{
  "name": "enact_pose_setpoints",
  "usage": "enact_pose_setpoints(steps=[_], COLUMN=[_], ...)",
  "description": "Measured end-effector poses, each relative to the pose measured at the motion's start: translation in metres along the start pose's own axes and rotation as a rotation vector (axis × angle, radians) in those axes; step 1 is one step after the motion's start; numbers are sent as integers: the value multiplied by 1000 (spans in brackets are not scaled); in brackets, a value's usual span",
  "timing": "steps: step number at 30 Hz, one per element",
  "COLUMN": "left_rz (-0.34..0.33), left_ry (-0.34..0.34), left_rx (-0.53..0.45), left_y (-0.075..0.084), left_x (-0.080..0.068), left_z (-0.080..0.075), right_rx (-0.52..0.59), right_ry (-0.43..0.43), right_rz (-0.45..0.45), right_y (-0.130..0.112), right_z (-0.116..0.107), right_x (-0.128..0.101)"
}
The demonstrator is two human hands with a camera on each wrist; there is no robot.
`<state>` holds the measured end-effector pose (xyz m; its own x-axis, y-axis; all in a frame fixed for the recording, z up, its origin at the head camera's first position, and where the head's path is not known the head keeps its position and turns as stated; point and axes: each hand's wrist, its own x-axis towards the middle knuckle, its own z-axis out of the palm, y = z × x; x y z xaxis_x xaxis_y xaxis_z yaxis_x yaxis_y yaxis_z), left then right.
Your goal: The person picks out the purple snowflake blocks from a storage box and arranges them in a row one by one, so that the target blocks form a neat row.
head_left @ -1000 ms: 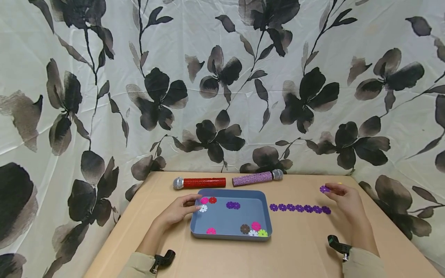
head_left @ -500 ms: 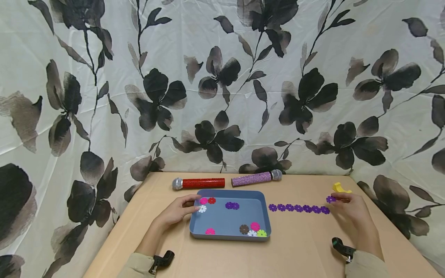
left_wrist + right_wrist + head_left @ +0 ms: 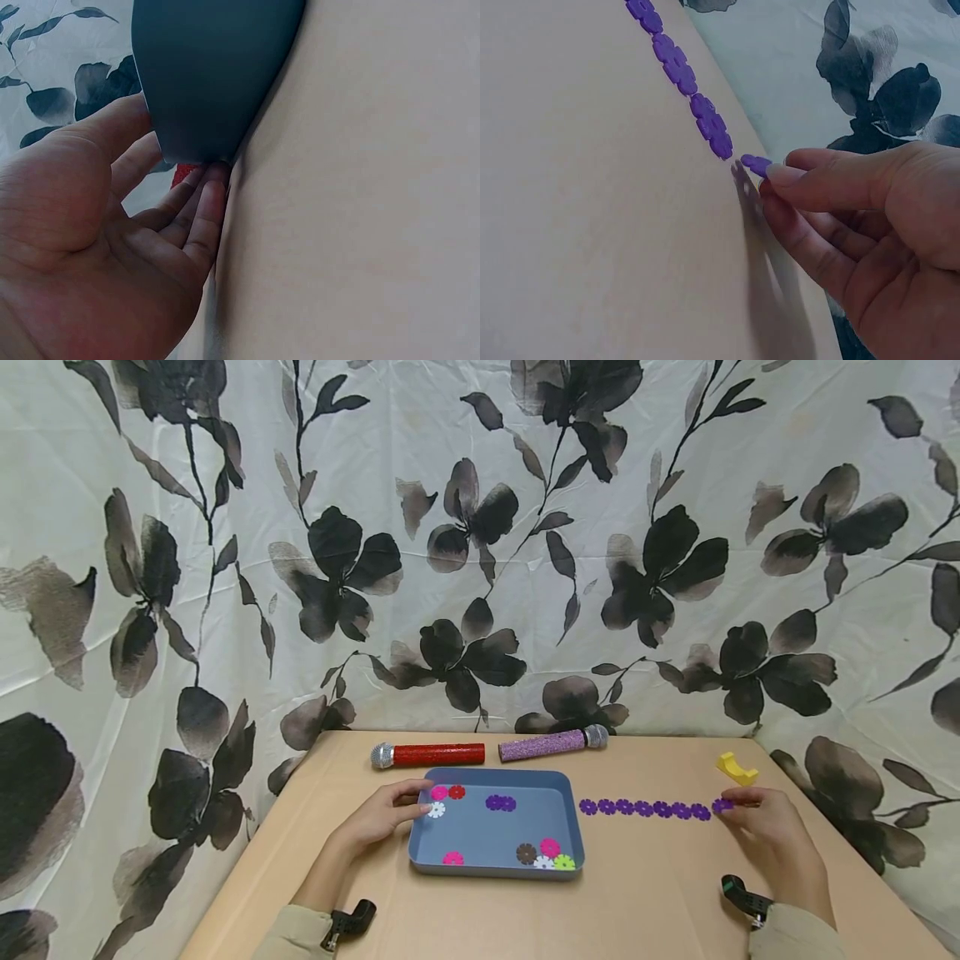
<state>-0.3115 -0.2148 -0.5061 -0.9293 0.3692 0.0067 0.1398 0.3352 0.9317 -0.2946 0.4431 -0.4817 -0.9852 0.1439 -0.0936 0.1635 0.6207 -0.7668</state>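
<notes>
My right hand (image 3: 776, 831) pinches a purple flower-shaped disc (image 3: 755, 165) between thumb and fingertips, just off the right end of a row of purple flower discs (image 3: 643, 809). In the right wrist view the held disc hovers beside the last one of the row, its shadow falling on the table. At the left, my left hand (image 3: 378, 814) grips the left rim of the blue-grey tray (image 3: 498, 872), with some fingers low against its outer wall (image 3: 210, 82). Inside the tray lie two purple discs (image 3: 501, 803) and several pink, red, white, brown and green ones.
Behind the tray lie a red microphone (image 3: 438, 755) and a glittery purple microphone (image 3: 547, 745). A yellow curved piece (image 3: 737, 769) sits beyond my right hand. A floral cloth (image 3: 465, 568) hangs along the back edge of the wooden table (image 3: 637, 902).
My right hand has come down and slightly right with the purple disc, bringing it level with the row's end. The yellow piece now shows more fully. My left hand stays on the tray.
</notes>
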Motion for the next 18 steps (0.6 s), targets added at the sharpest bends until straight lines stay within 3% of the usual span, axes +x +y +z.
enact_pose_setpoints(steps=[18], left_rz=[0], left_ry=[5], left_rx=[4], left_y=[0], left_x=[0], left_z=[0], right_rx=[11], right_ry=[-60], right_rz=[88], right_y=[-5], right_z=[5], right_x=[3])
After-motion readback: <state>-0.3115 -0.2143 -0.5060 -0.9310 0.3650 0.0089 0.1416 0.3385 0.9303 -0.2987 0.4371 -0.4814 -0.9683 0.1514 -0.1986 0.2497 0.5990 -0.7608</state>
